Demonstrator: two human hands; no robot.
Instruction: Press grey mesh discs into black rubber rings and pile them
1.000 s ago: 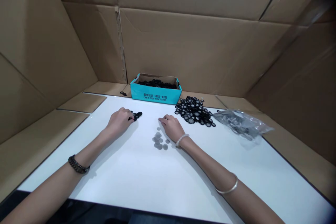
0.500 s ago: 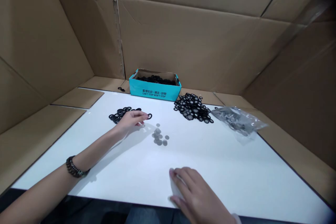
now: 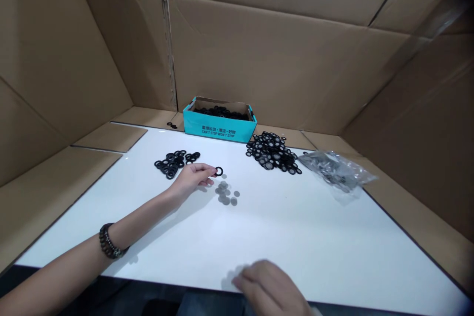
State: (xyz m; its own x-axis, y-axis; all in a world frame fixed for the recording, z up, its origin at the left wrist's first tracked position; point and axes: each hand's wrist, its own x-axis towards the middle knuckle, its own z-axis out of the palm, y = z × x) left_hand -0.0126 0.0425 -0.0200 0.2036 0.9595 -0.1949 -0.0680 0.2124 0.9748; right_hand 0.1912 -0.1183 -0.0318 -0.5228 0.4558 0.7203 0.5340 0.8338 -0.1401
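Observation:
Between thumb and fingertips my left hand (image 3: 196,177) pinches a black rubber ring (image 3: 219,172), held up over the white table. Just below the ring lie several small grey mesh discs (image 3: 224,193), loosely scattered. Behind and left of that hand is a small pile of black rings (image 3: 171,162). My right hand (image 3: 272,286) is at the table's front edge, slightly blurred, its fingers curled and pressed together. Whatever it may hold is hidden.
A turquoise box (image 3: 220,128) full of black rings stands at the back. Right of it is a large heap of black rings with grey discs in them (image 3: 272,152). A clear plastic bag (image 3: 336,170) of grey pieces lies farther right. Cardboard walls (image 3: 277,59) surround the table (image 3: 314,237).
My left hand has moved right and slightly nearer with the black ring, away from the small pile. My right hand has drawn back toward the front edge, its fingers closing together.

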